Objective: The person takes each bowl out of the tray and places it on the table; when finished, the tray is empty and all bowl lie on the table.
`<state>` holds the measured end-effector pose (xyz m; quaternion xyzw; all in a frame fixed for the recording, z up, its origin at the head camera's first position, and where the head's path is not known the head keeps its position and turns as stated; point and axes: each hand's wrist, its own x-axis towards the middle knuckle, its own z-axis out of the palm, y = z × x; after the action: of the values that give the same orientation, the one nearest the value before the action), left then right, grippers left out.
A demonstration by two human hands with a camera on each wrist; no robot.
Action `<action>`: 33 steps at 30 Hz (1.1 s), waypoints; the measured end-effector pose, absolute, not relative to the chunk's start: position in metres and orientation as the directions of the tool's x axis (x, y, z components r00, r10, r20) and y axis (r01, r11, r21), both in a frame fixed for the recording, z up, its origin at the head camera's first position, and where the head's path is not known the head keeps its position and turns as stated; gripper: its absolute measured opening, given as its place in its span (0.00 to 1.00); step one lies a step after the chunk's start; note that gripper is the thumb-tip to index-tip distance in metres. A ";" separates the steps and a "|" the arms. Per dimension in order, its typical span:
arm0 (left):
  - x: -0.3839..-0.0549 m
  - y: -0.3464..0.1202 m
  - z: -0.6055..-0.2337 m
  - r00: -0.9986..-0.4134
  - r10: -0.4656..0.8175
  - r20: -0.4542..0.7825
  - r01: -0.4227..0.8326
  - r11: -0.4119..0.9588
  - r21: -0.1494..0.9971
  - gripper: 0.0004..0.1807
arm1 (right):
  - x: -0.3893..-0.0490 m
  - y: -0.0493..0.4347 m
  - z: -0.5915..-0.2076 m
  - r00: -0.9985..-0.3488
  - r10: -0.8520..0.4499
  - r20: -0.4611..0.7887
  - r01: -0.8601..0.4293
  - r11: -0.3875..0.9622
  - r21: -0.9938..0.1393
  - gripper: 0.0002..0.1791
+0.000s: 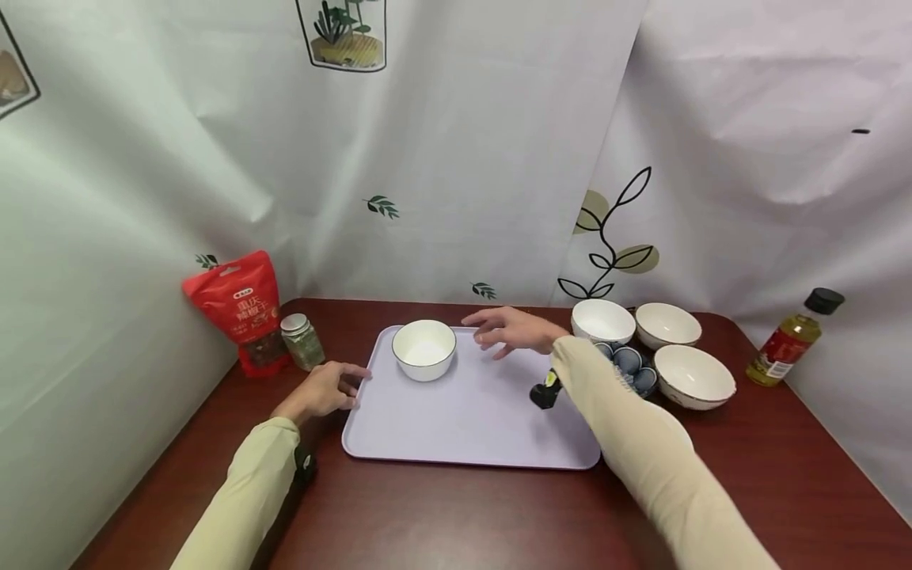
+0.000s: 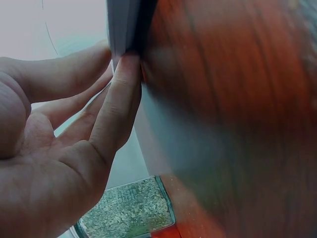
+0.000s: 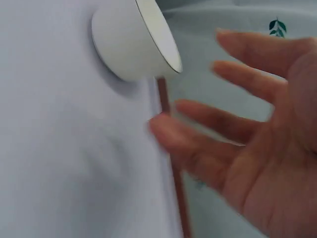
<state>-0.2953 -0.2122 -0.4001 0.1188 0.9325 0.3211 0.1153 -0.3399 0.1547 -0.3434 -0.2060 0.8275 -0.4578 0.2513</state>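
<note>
A white bowl (image 1: 423,348) with a dark rim stands at the back left of a pale lavender tray (image 1: 456,431). My left hand (image 1: 326,390) is at the tray's left edge, pinching it between thumb and fingers, as the left wrist view shows up close. Over the back of the tray, just right of the bowl, hovers my right hand (image 1: 514,328), its fingers spread and holding nothing. In the right wrist view the white bowl (image 3: 126,42) appears beyond the fingertips, apart from them.
Left of the tray are a red pouch (image 1: 245,305) and a glass jar (image 1: 302,344). On the right stand several white bowls (image 1: 694,376), small blue-grey cups (image 1: 627,361) and an oil bottle (image 1: 787,344). The right sleeve partly covers a white dish (image 1: 677,427).
</note>
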 end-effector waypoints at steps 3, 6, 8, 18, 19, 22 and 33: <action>-0.294 -0.214 -0.401 -0.940 0.312 -0.135 0.160 0.758 0.633 0.28 | -0.341 0.140 -0.361 -0.840 -0.517 -0.161 -0.061 0.387 -0.920 0.28; -0.293 -0.215 -0.400 -0.940 0.318 -0.121 0.172 0.751 0.637 0.28 | -0.340 0.123 -0.374 -0.879 -0.460 -0.126 -0.022 0.303 -0.953 0.28; -0.292 -0.216 -0.400 -0.939 0.328 -0.107 0.188 0.747 0.638 0.28 | -0.340 0.113 -0.381 -0.895 -0.429 -0.123 0.004 0.268 -0.964 0.28; -0.291 -0.215 -0.402 -0.937 0.338 -0.084 0.211 0.743 0.636 0.28 | -0.335 0.081 -0.400 -0.949 -0.278 -0.147 0.065 0.285 -0.956 0.25; -0.291 -0.215 -0.402 -0.938 0.337 -0.085 0.210 0.744 0.635 0.28 | -0.335 0.078 -0.401 -0.956 -0.256 -0.139 0.061 0.291 -0.955 0.25; -0.291 -0.215 -0.401 -0.938 0.336 -0.088 0.208 0.746 0.633 0.28 | -0.335 0.073 -0.403 -0.972 -0.201 -0.124 0.063 0.286 -0.956 0.26; -0.296 -0.212 -0.400 -0.935 0.340 -0.104 0.206 0.756 0.621 0.28 | -0.333 0.070 -0.398 -0.984 -0.103 -0.144 0.118 0.221 -0.968 0.30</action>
<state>-0.2955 -0.2124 -0.3998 0.1466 0.9311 0.3169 0.1058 -0.3329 0.0696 -0.3982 0.0050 0.7764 -0.6239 0.0886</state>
